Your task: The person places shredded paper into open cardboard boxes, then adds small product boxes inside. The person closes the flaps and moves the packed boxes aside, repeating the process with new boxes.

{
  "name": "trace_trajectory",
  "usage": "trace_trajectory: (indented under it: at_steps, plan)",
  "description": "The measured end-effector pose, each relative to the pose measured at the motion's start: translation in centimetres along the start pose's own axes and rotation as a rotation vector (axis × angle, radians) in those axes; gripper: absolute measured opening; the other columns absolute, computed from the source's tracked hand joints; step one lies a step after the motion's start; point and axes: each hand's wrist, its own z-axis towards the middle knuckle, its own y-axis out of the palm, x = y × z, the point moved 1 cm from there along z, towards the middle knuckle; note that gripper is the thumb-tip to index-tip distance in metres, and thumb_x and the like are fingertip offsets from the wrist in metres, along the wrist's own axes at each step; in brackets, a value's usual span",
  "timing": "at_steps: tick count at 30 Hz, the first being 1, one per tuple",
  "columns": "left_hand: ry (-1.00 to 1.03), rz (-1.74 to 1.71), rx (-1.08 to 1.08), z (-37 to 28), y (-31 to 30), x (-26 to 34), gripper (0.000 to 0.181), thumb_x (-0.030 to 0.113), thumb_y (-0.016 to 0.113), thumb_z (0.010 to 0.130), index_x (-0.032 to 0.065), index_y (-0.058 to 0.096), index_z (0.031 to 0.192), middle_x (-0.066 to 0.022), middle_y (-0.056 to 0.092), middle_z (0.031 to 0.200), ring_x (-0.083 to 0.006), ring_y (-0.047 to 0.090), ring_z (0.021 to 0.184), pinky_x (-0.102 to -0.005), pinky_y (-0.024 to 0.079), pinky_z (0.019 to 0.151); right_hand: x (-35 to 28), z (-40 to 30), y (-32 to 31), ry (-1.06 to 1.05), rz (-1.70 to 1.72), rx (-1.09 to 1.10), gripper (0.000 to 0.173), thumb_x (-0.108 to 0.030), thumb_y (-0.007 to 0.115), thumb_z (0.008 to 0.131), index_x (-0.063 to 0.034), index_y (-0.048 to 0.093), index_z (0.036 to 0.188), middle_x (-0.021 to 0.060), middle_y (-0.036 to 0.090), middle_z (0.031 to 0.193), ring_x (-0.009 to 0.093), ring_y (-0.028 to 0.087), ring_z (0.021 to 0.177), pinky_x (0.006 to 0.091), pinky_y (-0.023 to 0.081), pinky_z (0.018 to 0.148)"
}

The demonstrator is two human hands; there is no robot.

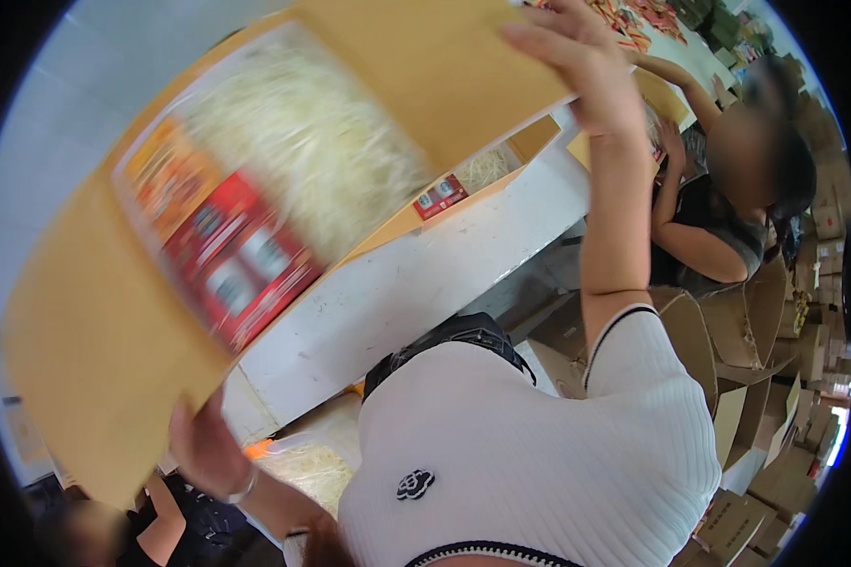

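Observation:
A large tan cardboard box [106, 305] with its flaps spread is held up between my two hands, tilted and slightly blurred. My left hand [209, 446] grips the lower flap; a bracelet circles that wrist. My right hand [596, 78] is on the edge of the opposite flap, fingers over its face. Pale shredded filler [305, 142] takes up most of the inside. Beside it sit a red box [245, 262] picturing white cups and an orange printed pack [174, 177].
A similar box [539, 142] with filler and a red pack [440, 197] lies on the white table [397, 283]. A co-worker [723, 177] works at the right; another person [156, 517] is at lower left. Open cartons [744, 312] stand right. Bagged filler [308, 468] sits below the table edge.

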Motion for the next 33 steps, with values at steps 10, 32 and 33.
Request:
trace_trajectory:
  at_steps: [10, 32, 33]
  plan:
    - [-0.359, 0.001, 0.203, 5.1, 6.5, -20.8, 0.028, 0.006, 0.046, 0.085, 0.0042, 0.046, 0.113, -0.0051, 0.050, 0.112, -0.0194, 0.051, 0.101, -0.0439, 0.044, 0.088, 16.2, 6.4, -12.0, 0.101, -0.539, -0.102, 0.054, -0.014, 0.058, 0.079, 0.0005, 0.035, 0.125, 0.0077, 0.060, 0.094, 0.011, 0.056, 0.081, 0.0215, 0.043, 0.070]
    - [-0.624, -0.037, 0.156, 6.4, -2.9, -37.2, 0.041, 0.029, 0.044, 0.087, 0.0071, 0.038, 0.121, -0.0099, 0.044, 0.123, -0.0275, 0.046, 0.111, -0.0457, 0.040, 0.091, 25.3, -7.5, -7.7, 0.226, 0.032, 0.417, 0.073, -0.032, 0.058, 0.081, -0.0066, 0.014, 0.133, 0.0217, 0.027, 0.130, 0.022, 0.045, 0.105, 0.0326, 0.044, 0.080]
    - [-0.628, -0.053, 0.136, 6.4, -2.5, -37.2, 0.040, 0.029, 0.044, 0.087, 0.0068, 0.038, 0.120, -0.0102, 0.045, 0.121, -0.0274, 0.047, 0.109, -0.0450, 0.041, 0.090, 25.8, -7.1, -7.9, 0.234, 0.003, 0.424, 0.072, -0.032, 0.058, 0.081, -0.0080, 0.015, 0.134, 0.0211, 0.027, 0.130, 0.022, 0.044, 0.106, 0.0329, 0.043, 0.081]
